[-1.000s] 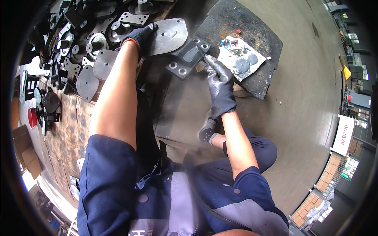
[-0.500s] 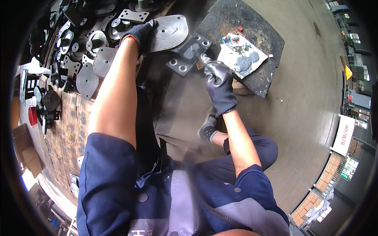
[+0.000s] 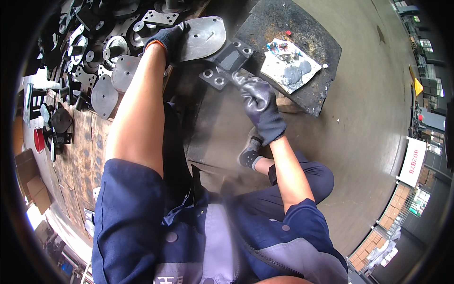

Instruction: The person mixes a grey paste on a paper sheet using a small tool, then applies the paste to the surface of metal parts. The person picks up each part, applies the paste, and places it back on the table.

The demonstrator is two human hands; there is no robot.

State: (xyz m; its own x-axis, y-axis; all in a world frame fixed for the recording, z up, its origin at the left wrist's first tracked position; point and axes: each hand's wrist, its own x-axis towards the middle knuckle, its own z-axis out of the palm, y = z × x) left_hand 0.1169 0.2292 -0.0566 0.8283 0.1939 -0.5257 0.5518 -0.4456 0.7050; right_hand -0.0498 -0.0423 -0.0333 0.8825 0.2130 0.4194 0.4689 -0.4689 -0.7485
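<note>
My left hand (image 3: 171,39), in a dark glove with an orange cuff edge, is closed on the left edge of a rounded grey metal plate (image 3: 202,39). A dark bracket (image 3: 215,78) with ringed holes adjoins that plate at its lower right. Smooth grey putty (image 3: 231,60) covers a rectangular patch on the bracket. My right hand (image 3: 257,97), gloved in shiny black, is just below and right of the bracket. Its fingers are curled together, pointing at the bracket; whatever they pinch is too small to make out.
To the right, a dark board (image 3: 321,42) carries a white sheet (image 3: 269,71) smeared with grey putty (image 3: 298,75). A wooden table (image 3: 78,156) on the left bears many metal parts, including an oval plate (image 3: 105,97). My foot (image 3: 249,150) is below my right hand.
My right hand has moved slightly left and down along the bracket. The grey patch there now looks broader and more even. My left hand keeps its grip on the plate.
</note>
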